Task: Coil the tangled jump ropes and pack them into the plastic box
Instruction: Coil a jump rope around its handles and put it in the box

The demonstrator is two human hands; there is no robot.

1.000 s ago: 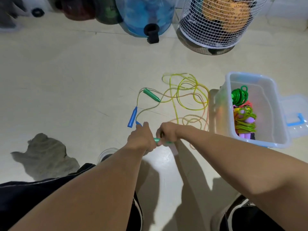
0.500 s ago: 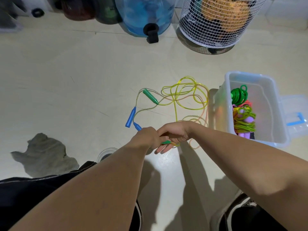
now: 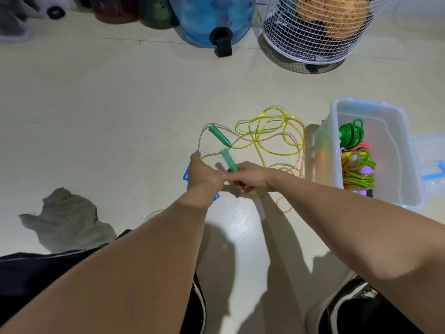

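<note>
Tangled jump ropes (image 3: 269, 133), yellow and speckled, lie in loose loops on the floor (image 3: 120, 104) just left of the clear plastic box (image 3: 407, 145), w/ one green handle (image 3: 219, 139) lying flat among them. Right hand (image 3: 250, 178) has fingers curled round a 2nd green handle (image 3: 228, 160), blurred and sticking up; left hand (image 3: 204, 174) sits over a blue handle (image 3: 187, 171), knuckles bent, but can't tell if it's gripping. Box already holds coiled ropes (image 3: 356, 160), and its lid (image 3: 431, 165) lies beside it on the right.
</note>
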